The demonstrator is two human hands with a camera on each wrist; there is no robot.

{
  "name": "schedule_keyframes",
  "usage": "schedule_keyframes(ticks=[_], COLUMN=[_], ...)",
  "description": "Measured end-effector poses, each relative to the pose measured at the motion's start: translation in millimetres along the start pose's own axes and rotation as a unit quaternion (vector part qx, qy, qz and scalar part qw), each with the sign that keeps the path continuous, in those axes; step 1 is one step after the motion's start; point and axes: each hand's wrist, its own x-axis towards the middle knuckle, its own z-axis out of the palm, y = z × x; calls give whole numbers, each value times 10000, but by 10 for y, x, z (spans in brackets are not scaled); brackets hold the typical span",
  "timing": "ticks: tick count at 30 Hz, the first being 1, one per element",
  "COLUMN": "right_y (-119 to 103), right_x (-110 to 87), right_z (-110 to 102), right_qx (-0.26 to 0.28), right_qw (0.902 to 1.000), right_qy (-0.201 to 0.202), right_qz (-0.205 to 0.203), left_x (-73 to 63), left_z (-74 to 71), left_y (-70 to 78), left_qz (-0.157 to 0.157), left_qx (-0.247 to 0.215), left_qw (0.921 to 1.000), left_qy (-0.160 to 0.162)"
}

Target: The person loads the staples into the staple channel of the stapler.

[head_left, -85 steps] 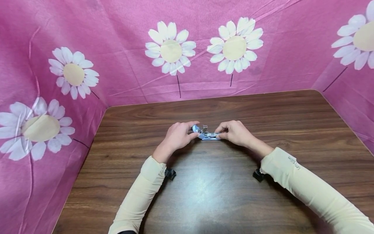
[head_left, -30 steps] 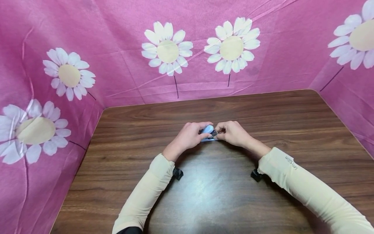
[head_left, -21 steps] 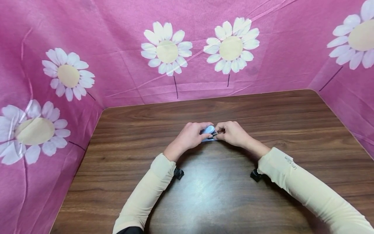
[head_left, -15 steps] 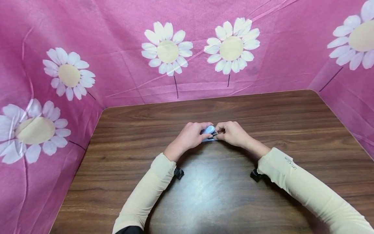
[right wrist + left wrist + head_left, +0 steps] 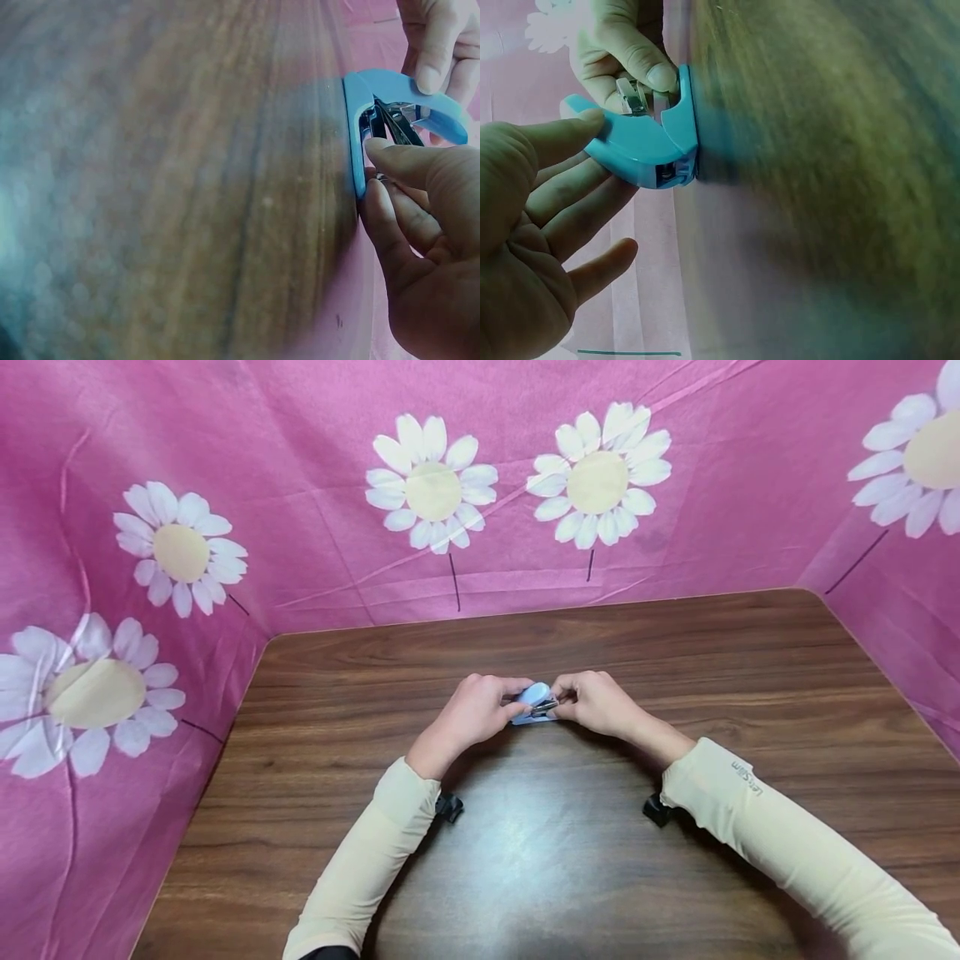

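Note:
A light blue stapler stands on the wooden table between both hands, its cover raised at an angle over the base. My left hand pinches the blue cover between thumb and fingers; the other fingers spread loosely in the left wrist view, beside the blue body. At the front end, my right hand grips the stapler low, thumb and fingertips around the base and metal parts. Dark metal magazine parts show between cover and base in the right wrist view. The right fingers partly hide the base's front end.
The brown wood-grain table extends on all sides of the hands. A pink cloth with large white daisies walls it at the back and sides. Small black wrist devices hang under both cream sleeves.
The cover, swung far back to the left at first, has come over rightward above the base. Lately my left hand has slid slightly left, and more metal shows. My right hand has barely moved.

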Motion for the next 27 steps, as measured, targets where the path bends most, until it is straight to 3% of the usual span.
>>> schedule_keyframes(ticks=[14,27], right_y=[-49,-11], right_x=[-40,-48], right_z=[-104,-86], right_qx=[-566,-137], right_qw=[9982,9995], right_qy=[-135,-160], right_qz=[-156,216], left_x=[4,49], left_z=[-4,67], left_y=[28,84], left_qz=[239,84], left_qx=[307,496], left_qw=[9992,9986], left_qy=[61,-171])
